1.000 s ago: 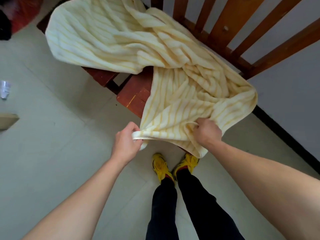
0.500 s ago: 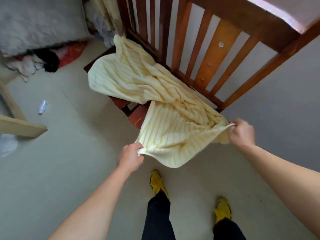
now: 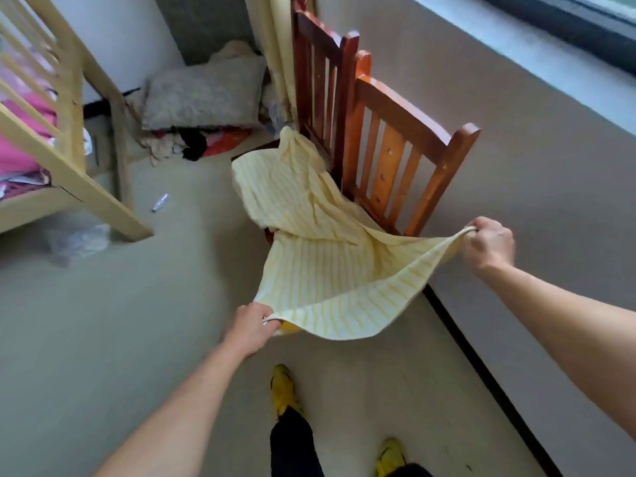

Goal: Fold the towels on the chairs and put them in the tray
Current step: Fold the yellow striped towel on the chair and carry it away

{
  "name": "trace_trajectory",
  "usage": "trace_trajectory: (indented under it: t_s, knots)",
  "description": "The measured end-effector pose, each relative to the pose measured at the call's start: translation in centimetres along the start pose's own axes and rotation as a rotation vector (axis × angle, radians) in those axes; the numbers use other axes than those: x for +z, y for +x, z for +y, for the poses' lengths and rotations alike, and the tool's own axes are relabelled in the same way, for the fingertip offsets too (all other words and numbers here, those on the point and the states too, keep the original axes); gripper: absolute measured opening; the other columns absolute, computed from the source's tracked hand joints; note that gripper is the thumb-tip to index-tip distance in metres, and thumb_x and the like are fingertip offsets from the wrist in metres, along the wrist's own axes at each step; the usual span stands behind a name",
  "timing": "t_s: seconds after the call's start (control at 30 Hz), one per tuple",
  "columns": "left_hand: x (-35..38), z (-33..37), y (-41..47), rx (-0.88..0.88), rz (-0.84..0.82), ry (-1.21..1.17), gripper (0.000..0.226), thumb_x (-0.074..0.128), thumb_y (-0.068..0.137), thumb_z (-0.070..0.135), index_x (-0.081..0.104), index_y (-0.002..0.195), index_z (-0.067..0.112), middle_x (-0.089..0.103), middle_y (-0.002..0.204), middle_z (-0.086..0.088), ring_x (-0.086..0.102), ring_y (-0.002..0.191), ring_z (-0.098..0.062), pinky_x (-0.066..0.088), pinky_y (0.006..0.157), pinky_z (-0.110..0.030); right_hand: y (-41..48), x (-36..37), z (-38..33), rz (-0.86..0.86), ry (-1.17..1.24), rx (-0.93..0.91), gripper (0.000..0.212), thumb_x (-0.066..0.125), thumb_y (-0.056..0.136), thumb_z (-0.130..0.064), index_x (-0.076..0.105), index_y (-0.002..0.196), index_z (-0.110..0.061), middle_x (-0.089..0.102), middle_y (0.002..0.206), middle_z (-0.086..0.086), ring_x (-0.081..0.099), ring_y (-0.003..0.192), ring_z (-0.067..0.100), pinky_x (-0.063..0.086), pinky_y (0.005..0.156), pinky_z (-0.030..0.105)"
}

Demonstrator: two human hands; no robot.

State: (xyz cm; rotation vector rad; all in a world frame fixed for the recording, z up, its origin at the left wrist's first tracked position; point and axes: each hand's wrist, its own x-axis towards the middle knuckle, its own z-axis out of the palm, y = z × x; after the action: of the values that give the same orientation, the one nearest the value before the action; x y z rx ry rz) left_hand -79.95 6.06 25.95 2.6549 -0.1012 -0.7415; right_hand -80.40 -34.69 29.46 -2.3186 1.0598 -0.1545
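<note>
Nearest are the person's yellow shoes [image 3: 283,390] on the pale floor. Just beyond them the left hand [image 3: 253,323] pinches one near corner of the yellow striped towel [image 3: 327,270], fingers curled round the hem. The right hand [image 3: 488,244], higher and closer to the wall, grips the other near corner in a closed fist. The short edge sags in a shallow curve between the two.

From that held edge the towel's long axis runs away from the person and to the left. It passes over the seat of the nearer wooden chair [image 3: 395,132] and ends rumpled on the seat of the farther chair [image 3: 316,63]. So the bulk of the cloth lies beyond both hands, and the left hand is the nearer to the body. I judge the next pull should come back towards the person, clear of the chair backs.

A black baseboard [image 3: 481,373] runs along the right. To the left stands a pale wooden bed frame [image 3: 69,166], and a grey cushion [image 3: 203,94] lies in the far corner. No tray is in view.
</note>
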Motion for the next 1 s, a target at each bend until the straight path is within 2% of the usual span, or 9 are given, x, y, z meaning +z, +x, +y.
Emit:
trace_trajectory:
  t_s: [0.17,0.27,0.33,0.4,0.6,0.7,0.8,0.9,1.0]
  knots:
    - [1.1,1.7,-5.4,-0.041,-0.085,0.0,0.045,0.065,0.083,0.036,0.04,0.051,0.015,0.043,0.056,0.001,0.045,0.06,-0.023,0.027,0.052,-0.031,-0.5,-4.7,-0.3,0.027,-0.05,-0.049,0.029,0.045,0.082,-0.003,0.068,0.099,-0.008,0.064,0.107,0.023,0.059,0.097,0.042,0.047,0.082,0.038]
    - [1.5,2.8,-7.2,-0.08,-0.228,-0.007,0.049,0.065,0.085,0.037,0.037,0.051,0.016,0.041,0.053,0.003,0.04,0.054,-0.016,0.024,0.05,-0.03,-1.3,-6.2,-0.3,0.044,-0.068,-0.064,0.029,0.045,0.084,-0.005,0.068,0.102,-0.009,0.064,0.108,0.025,0.059,0.098,0.043,0.047,0.082,0.038]
    - [1.5,3.2,-8.2,-0.093,-0.34,0.005,0.043,0.061,0.088,0.041,0.042,0.057,0.017,0.049,0.061,-0.001,0.045,0.057,-0.015,0.03,0.051,-0.03,-1.9,-7.1,-0.1,0.06,-0.083,-0.085,0.03,0.045,0.085,-0.006,0.067,0.104,-0.01,0.063,0.108,0.027,0.059,0.099,0.044,0.046,0.083,0.039]
    - [1.6,3.6,-9.3,-0.114,-0.388,0.01,0.034,0.058,0.087,0.046,0.056,0.072,0.015,0.061,0.078,-0.006,0.055,0.069,-0.018,0.039,0.059,-0.029,-2.4,-8.3,0.2,0.08,-0.078,-0.095,0.031,0.044,0.085,-0.007,0.067,0.106,-0.01,0.063,0.109,0.029,0.059,0.1,0.046,0.046,0.085,0.041]
    - [-0.6,5.8,-11.3,-0.171,-0.428,0.045,0.044,0.053,0.092,0.051,0.056,0.083,0.009,0.054,0.082,-0.003,0.048,0.065,-0.012,0.035,0.053,-0.022,-2.8,-11.6,0.2,0.147,-0.086,-0.088,0.032,0.042,0.088,-0.008,0.066,0.108,-0.009,0.06,0.112,0.033,0.057,0.106,0.049,0.043,0.093,0.044]
    - [-2.0,5.9,-12.4,-0.24,-0.485,-0.034,0.046,0.056,0.091,0.051,0.059,0.092,0.006,0.054,0.069,-0.004,0.048,0.055,-0.014,0.039,0.052,-0.024,-3.1,-12.5,-0.2,0.176,-0.083,-0.094,0.031,0.041,0.088,-0.009,0.066,0.106,-0.007,0.061,0.111,0.034,0.057,0.106,0.049,0.042,0.093,0.044]
    - [-2.8,5.6,-13.3,-0.395,-0.634,-0.228,0.046,0.063,0.085,0.054,0.063,0.081,0.008,0.05,0.05,-0.004,0.043,0.04,-0.018,0.037,0.049,-0.023,-3.4,-13.2,-0.5,0.189,-0.097,-0.101,0.031,0.041,0.088,-0.011,0.066,0.105,-0.007,0.062,0.111,0.032,0.057,0.106,0.048,0.043,0.093,0.043]
    - [-3.5,5.3,-13.6,-0.432,-0.772,-0.264,0.044,0.062,0.084,0.055,0.065,0.072,0.013,0.045,0.047,-0.002,0.035,0.037,-0.015,0.031,0.046,-0.02,-3.5,-13.8,-0.5,0.197,-0.126,-0.099,0.032,0.04,0.087,-0.012,0.066,0.104,-0.006,0.062,0.109,0.032,0.058,0.104,0.048,0.043,0.092,0.043]
    - [-3.9,5.2,-13.5,-0.445,-0.781,-0.266,0.042,0.066,0.081,0.055,0.069,0.071,0.014,0.048,0.05,-0.003,0.036,0.039,-0.015,0.032,0.047,-0.021,-3.3,-14.5,-0.3,0.218,-0.141,-0.078,0.032,0.04,0.084,-0.011,0.067,0.1,-0.004,0.062,0.108,0.032,0.058,0.104,0.047,0.043,0.092,0.041]
